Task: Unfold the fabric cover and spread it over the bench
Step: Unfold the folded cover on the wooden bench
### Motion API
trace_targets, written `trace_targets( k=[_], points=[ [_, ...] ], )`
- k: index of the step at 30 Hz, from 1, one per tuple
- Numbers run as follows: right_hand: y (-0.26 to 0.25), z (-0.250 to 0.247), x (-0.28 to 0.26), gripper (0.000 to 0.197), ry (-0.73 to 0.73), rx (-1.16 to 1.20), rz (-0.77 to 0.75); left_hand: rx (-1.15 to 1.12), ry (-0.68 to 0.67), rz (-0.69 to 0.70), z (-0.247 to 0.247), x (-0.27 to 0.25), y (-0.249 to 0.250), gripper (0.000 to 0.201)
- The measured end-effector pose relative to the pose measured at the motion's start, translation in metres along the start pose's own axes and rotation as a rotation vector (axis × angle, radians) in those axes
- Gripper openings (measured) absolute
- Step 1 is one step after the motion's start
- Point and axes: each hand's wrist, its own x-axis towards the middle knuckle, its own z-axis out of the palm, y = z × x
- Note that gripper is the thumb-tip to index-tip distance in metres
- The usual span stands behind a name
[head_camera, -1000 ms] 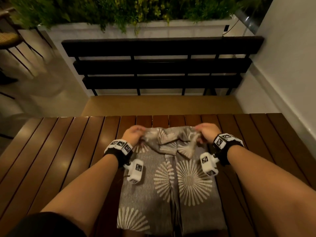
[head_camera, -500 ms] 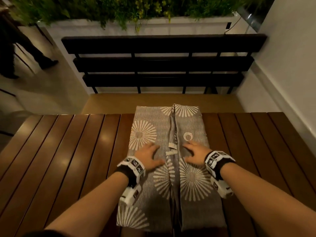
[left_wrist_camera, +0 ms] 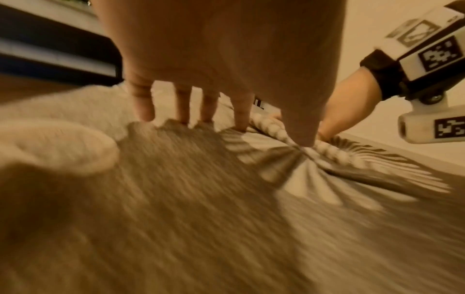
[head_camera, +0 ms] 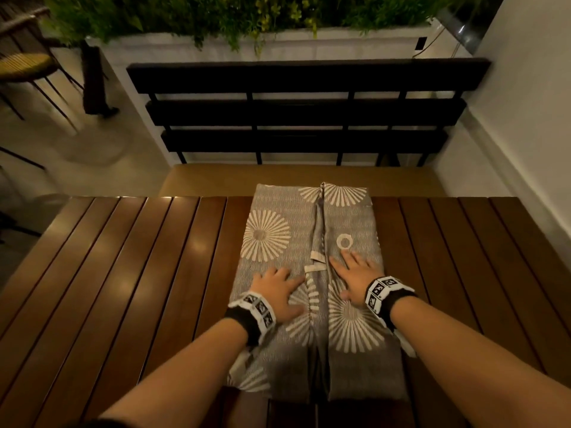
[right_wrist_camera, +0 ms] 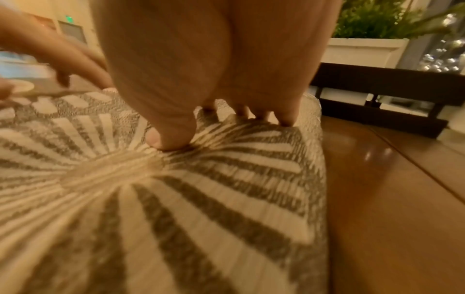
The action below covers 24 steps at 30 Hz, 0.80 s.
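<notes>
A grey fabric cover (head_camera: 278, 217) with cream sunburst prints lies as a long folded strip across the brown slatted bench (head_camera: 123, 273), its far end hanging over the far edge. A seam with a small label runs down its middle. My left hand (head_camera: 276, 288) lies flat on the fabric left of the seam, fingers spread. My right hand (head_camera: 352, 273) presses flat on the right half. In the left wrist view the left fingers (left_wrist_camera: 186, 107) rest straight on the cloth (left_wrist_camera: 201, 199). The right wrist view shows the right thumb (right_wrist_camera: 171, 137) pressing a sunburst print (right_wrist_camera: 151, 189).
Beyond the bench stands a black slatted backrest or second bench (head_camera: 302, 115) against a white planter (head_camera: 278, 44) full of green plants. A white wall (head_camera: 531, 118) runs along the right. A wicker chair (head_camera: 21, 63) stands on the floor at far left.
A second ago both hands gripped the bunched far edge of the fabric. The fold has since been flipped away over the far edge, and both hands now lie flat on the cloth.
</notes>
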Motion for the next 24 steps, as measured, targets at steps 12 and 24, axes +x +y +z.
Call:
trace_targets(
  k=[12,24],
  points=[
    [-0.035,-0.024,-0.017,0.05,0.153,-0.129,-0.057,0.015,-0.023,-0.05,0.006,-0.006,-0.019,0.103],
    [-0.048,0.008,-0.032,0.11,0.014,0.02,-0.076,-0.372,0.009,-0.358,0.025,-0.037,0.064,0.103]
  ],
)
